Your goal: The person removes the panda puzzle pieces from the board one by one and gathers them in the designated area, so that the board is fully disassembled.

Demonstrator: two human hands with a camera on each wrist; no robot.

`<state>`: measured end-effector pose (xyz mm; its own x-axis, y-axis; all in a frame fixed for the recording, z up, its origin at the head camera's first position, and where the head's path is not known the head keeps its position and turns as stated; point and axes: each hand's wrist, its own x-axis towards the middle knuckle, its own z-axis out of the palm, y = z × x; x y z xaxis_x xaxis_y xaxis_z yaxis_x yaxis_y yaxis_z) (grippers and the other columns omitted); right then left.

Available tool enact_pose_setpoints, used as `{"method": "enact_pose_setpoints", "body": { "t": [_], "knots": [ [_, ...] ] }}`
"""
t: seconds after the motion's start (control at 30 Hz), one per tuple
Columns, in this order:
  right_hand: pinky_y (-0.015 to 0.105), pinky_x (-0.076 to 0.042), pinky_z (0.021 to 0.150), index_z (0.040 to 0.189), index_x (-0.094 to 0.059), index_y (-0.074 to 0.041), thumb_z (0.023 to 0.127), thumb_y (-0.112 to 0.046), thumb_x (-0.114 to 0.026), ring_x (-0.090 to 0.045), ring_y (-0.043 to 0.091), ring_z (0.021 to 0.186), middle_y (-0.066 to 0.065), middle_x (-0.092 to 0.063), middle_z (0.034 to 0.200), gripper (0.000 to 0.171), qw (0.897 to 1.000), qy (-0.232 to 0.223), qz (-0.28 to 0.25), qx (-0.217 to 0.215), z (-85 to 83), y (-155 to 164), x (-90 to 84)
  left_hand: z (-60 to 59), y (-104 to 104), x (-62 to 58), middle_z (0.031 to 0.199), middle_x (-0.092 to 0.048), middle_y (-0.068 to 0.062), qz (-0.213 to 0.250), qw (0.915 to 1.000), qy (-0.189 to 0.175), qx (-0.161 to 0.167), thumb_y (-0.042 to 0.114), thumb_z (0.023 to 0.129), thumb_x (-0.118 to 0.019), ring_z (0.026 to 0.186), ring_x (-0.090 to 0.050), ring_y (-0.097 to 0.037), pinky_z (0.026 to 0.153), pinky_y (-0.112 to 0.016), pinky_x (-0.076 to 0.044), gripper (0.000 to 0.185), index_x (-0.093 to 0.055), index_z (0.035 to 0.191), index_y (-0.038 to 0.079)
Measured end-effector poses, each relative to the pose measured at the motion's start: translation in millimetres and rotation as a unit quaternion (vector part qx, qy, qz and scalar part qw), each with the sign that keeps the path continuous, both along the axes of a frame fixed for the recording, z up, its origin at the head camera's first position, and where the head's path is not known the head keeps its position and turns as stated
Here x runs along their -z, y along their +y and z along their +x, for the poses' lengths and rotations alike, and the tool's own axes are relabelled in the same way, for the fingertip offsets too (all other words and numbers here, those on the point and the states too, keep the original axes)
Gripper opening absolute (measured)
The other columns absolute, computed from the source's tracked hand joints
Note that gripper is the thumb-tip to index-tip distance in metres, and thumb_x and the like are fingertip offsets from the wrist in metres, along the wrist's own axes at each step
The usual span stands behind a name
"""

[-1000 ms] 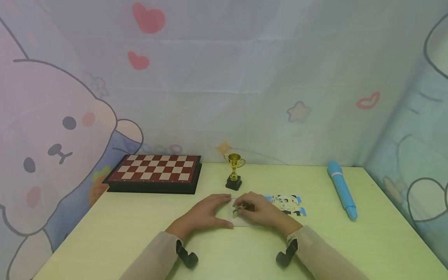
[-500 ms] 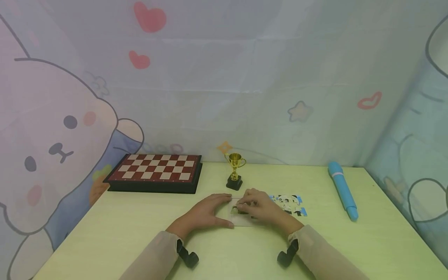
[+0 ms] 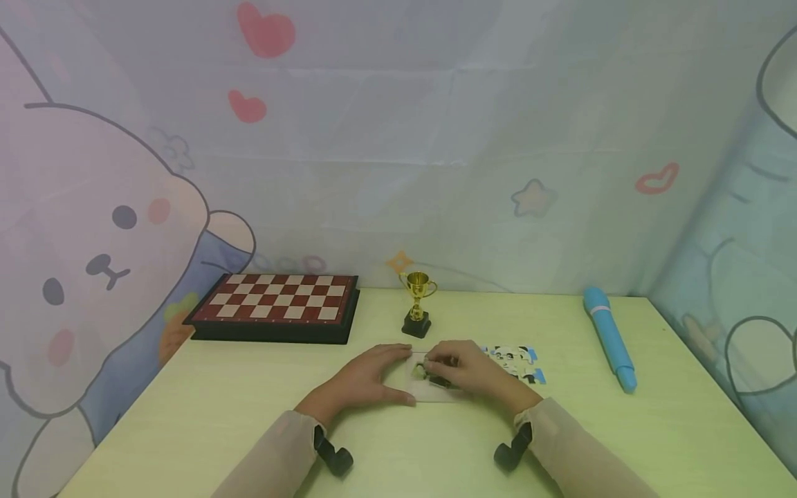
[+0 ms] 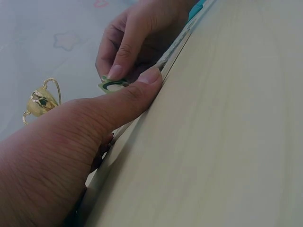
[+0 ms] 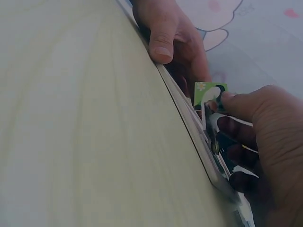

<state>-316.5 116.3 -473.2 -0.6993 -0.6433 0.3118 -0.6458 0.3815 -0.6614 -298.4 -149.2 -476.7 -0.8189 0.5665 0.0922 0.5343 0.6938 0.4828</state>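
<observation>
Near the middle of the pale green table (image 3: 218,415), just in front of the small gold trophy (image 3: 417,304), both hands meet over a thin, flat whitish puzzle tray (image 3: 429,394) that lies on the tabletop. The right hand (image 3: 470,370) pinches a small puzzle piece (image 5: 209,92) between thumb and fingertips, holding it over the tray; the piece is flat cardboard, green at one corner with a tiny pale flower, and printed with bold black and white curves, its edge cut in the usual knobbed outline. From the left wrist view the same piece (image 4: 111,85) shows a green ring-like mark under the right forefinger. The left hand (image 3: 367,377) holds nothing within its fingers: it lies over the tray's left end, its thumb pressed against the near edge. Just right of the right hand lie loose puzzle pieces (image 3: 517,363) in black, white and blue. A red and cream chessboard (image 3: 277,304) sits at the back left, and a blue pen-shaped case (image 3: 609,339) lies well apart to the right
</observation>
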Motion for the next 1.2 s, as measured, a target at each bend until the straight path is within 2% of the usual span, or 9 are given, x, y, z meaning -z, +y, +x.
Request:
{"method": "enact_pose_setpoints", "body": {
  "t": [0.33, 0.57, 0.7, 0.8, 0.97, 1.1, 1.2],
  "knots": [
    [0.028, -0.058, 0.074, 0.105, -0.077, -0.030, 0.098, -0.036, -0.067, -0.068, 0.006, 0.082, -0.018, -0.073, 0.095, 0.013, 0.999, 0.006, -0.021, 0.030, -2.4, 5.6, -10.7, -1.3, -0.4, 0.4, 0.157, -0.039, 0.009, -0.002, 1.0000, -0.003, -0.003, 0.077, 0.073, -0.071, 0.146, -0.033, -0.016, 0.117, -0.046, -0.031, 0.099, -0.044, 0.153, 0.025],
    [0.028, -0.058, 0.071, 0.107, -0.078, -0.022, 0.097, -0.029, -0.069, -0.069, 0.010, 0.083, -0.009, -0.075, 0.101, 0.015, 0.999, -0.004, -0.033, -0.005, -0.1, 2.4, -10.5, -0.1, -0.9, -0.6, 0.157, -0.039, 0.010, 0.000, 1.0000, -0.001, -0.005, 0.076, 0.073, -0.072, 0.146, -0.032, -0.016, 0.118, -0.047, -0.030, 0.098, -0.045, 0.153, 0.025],
    [0.028, -0.058, 0.074, 0.110, -0.076, -0.024, 0.098, -0.031, -0.068, -0.068, 0.007, 0.086, -0.013, -0.074, 0.101, 0.017, 0.999, -0.001, -0.029, 0.014, 1.0, 6.1, -10.8, 0.7, 0.1, -1.3, 0.157, -0.039, 0.010, 0.001, 1.0000, -0.004, -0.001, 0.073, 0.074, -0.073, 0.146, -0.032, -0.016, 0.118, -0.046, -0.030, 0.096, -0.045, 0.152, 0.025],
    [0.029, -0.057, 0.076, 0.116, -0.074, -0.021, 0.098, -0.030, -0.068, -0.069, 0.009, 0.088, -0.012, -0.074, 0.100, 0.022, 0.999, -0.006, -0.031, 0.033, 3.9, 18.7, -11.7, 0.8, 1.8, -0.5, 0.157, -0.040, 0.009, 0.001, 1.0000, -0.004, 0.002, 0.073, 0.075, -0.073, 0.146, -0.033, -0.017, 0.118, -0.046, -0.031, 0.096, -0.046, 0.152, 0.023],
    [0.029, -0.057, 0.066, 0.122, -0.071, -0.014, 0.098, -0.027, -0.068, -0.068, 0.015, 0.080, -0.008, -0.073, 0.095, 0.027, 0.998, -0.026, -0.028, 0.047, 12.1, 55.2, -10.4, 1.1, 2.7, 0.3, 0.156, -0.041, 0.008, 0.005, 1.0000, -0.001, 0.001, 0.074, 0.073, -0.073, 0.145, -0.034, -0.018, 0.117, -0.046, -0.031, 0.097, -0.047, 0.152, 0.022],
    [0.028, -0.055, 0.063, 0.111, -0.074, -0.016, 0.098, -0.022, -0.069, -0.066, 0.013, 0.076, -0.008, -0.073, 0.092, 0.016, 0.998, -0.005, -0.028, 0.047, 20.3, 86.8, -7.2, 1.2, 1.6, 1.1, 0.157, -0.040, 0.009, 0.005, 1.0000, 0.001, -0.001, 0.077, 0.072, -0.072, 0.146, -0.034, -0.018, 0.118, -0.046, -0.030, 0.100, -0.046, 0.152, 0.023],
    [0.027, -0.054, 0.060, 0.104, -0.074, -0.016, 0.096, -0.015, -0.069, -0.065, 0.011, 0.073, -0.006, -0.073, 0.090, 0.009, 0.999, 0.009, -0.037, 0.021, 27.4, 103.8, -4.7, 0.9, 0.6, 1.6, 0.157, -0.040, 0.009, 0.003, 1.0000, 0.002, -0.002, 0.079, 0.072, -0.070, 0.146, -0.033, -0.017, 0.118, -0.046, -0.030, 0.101, -0.045, 0.152, 0.023]
  ]
}}
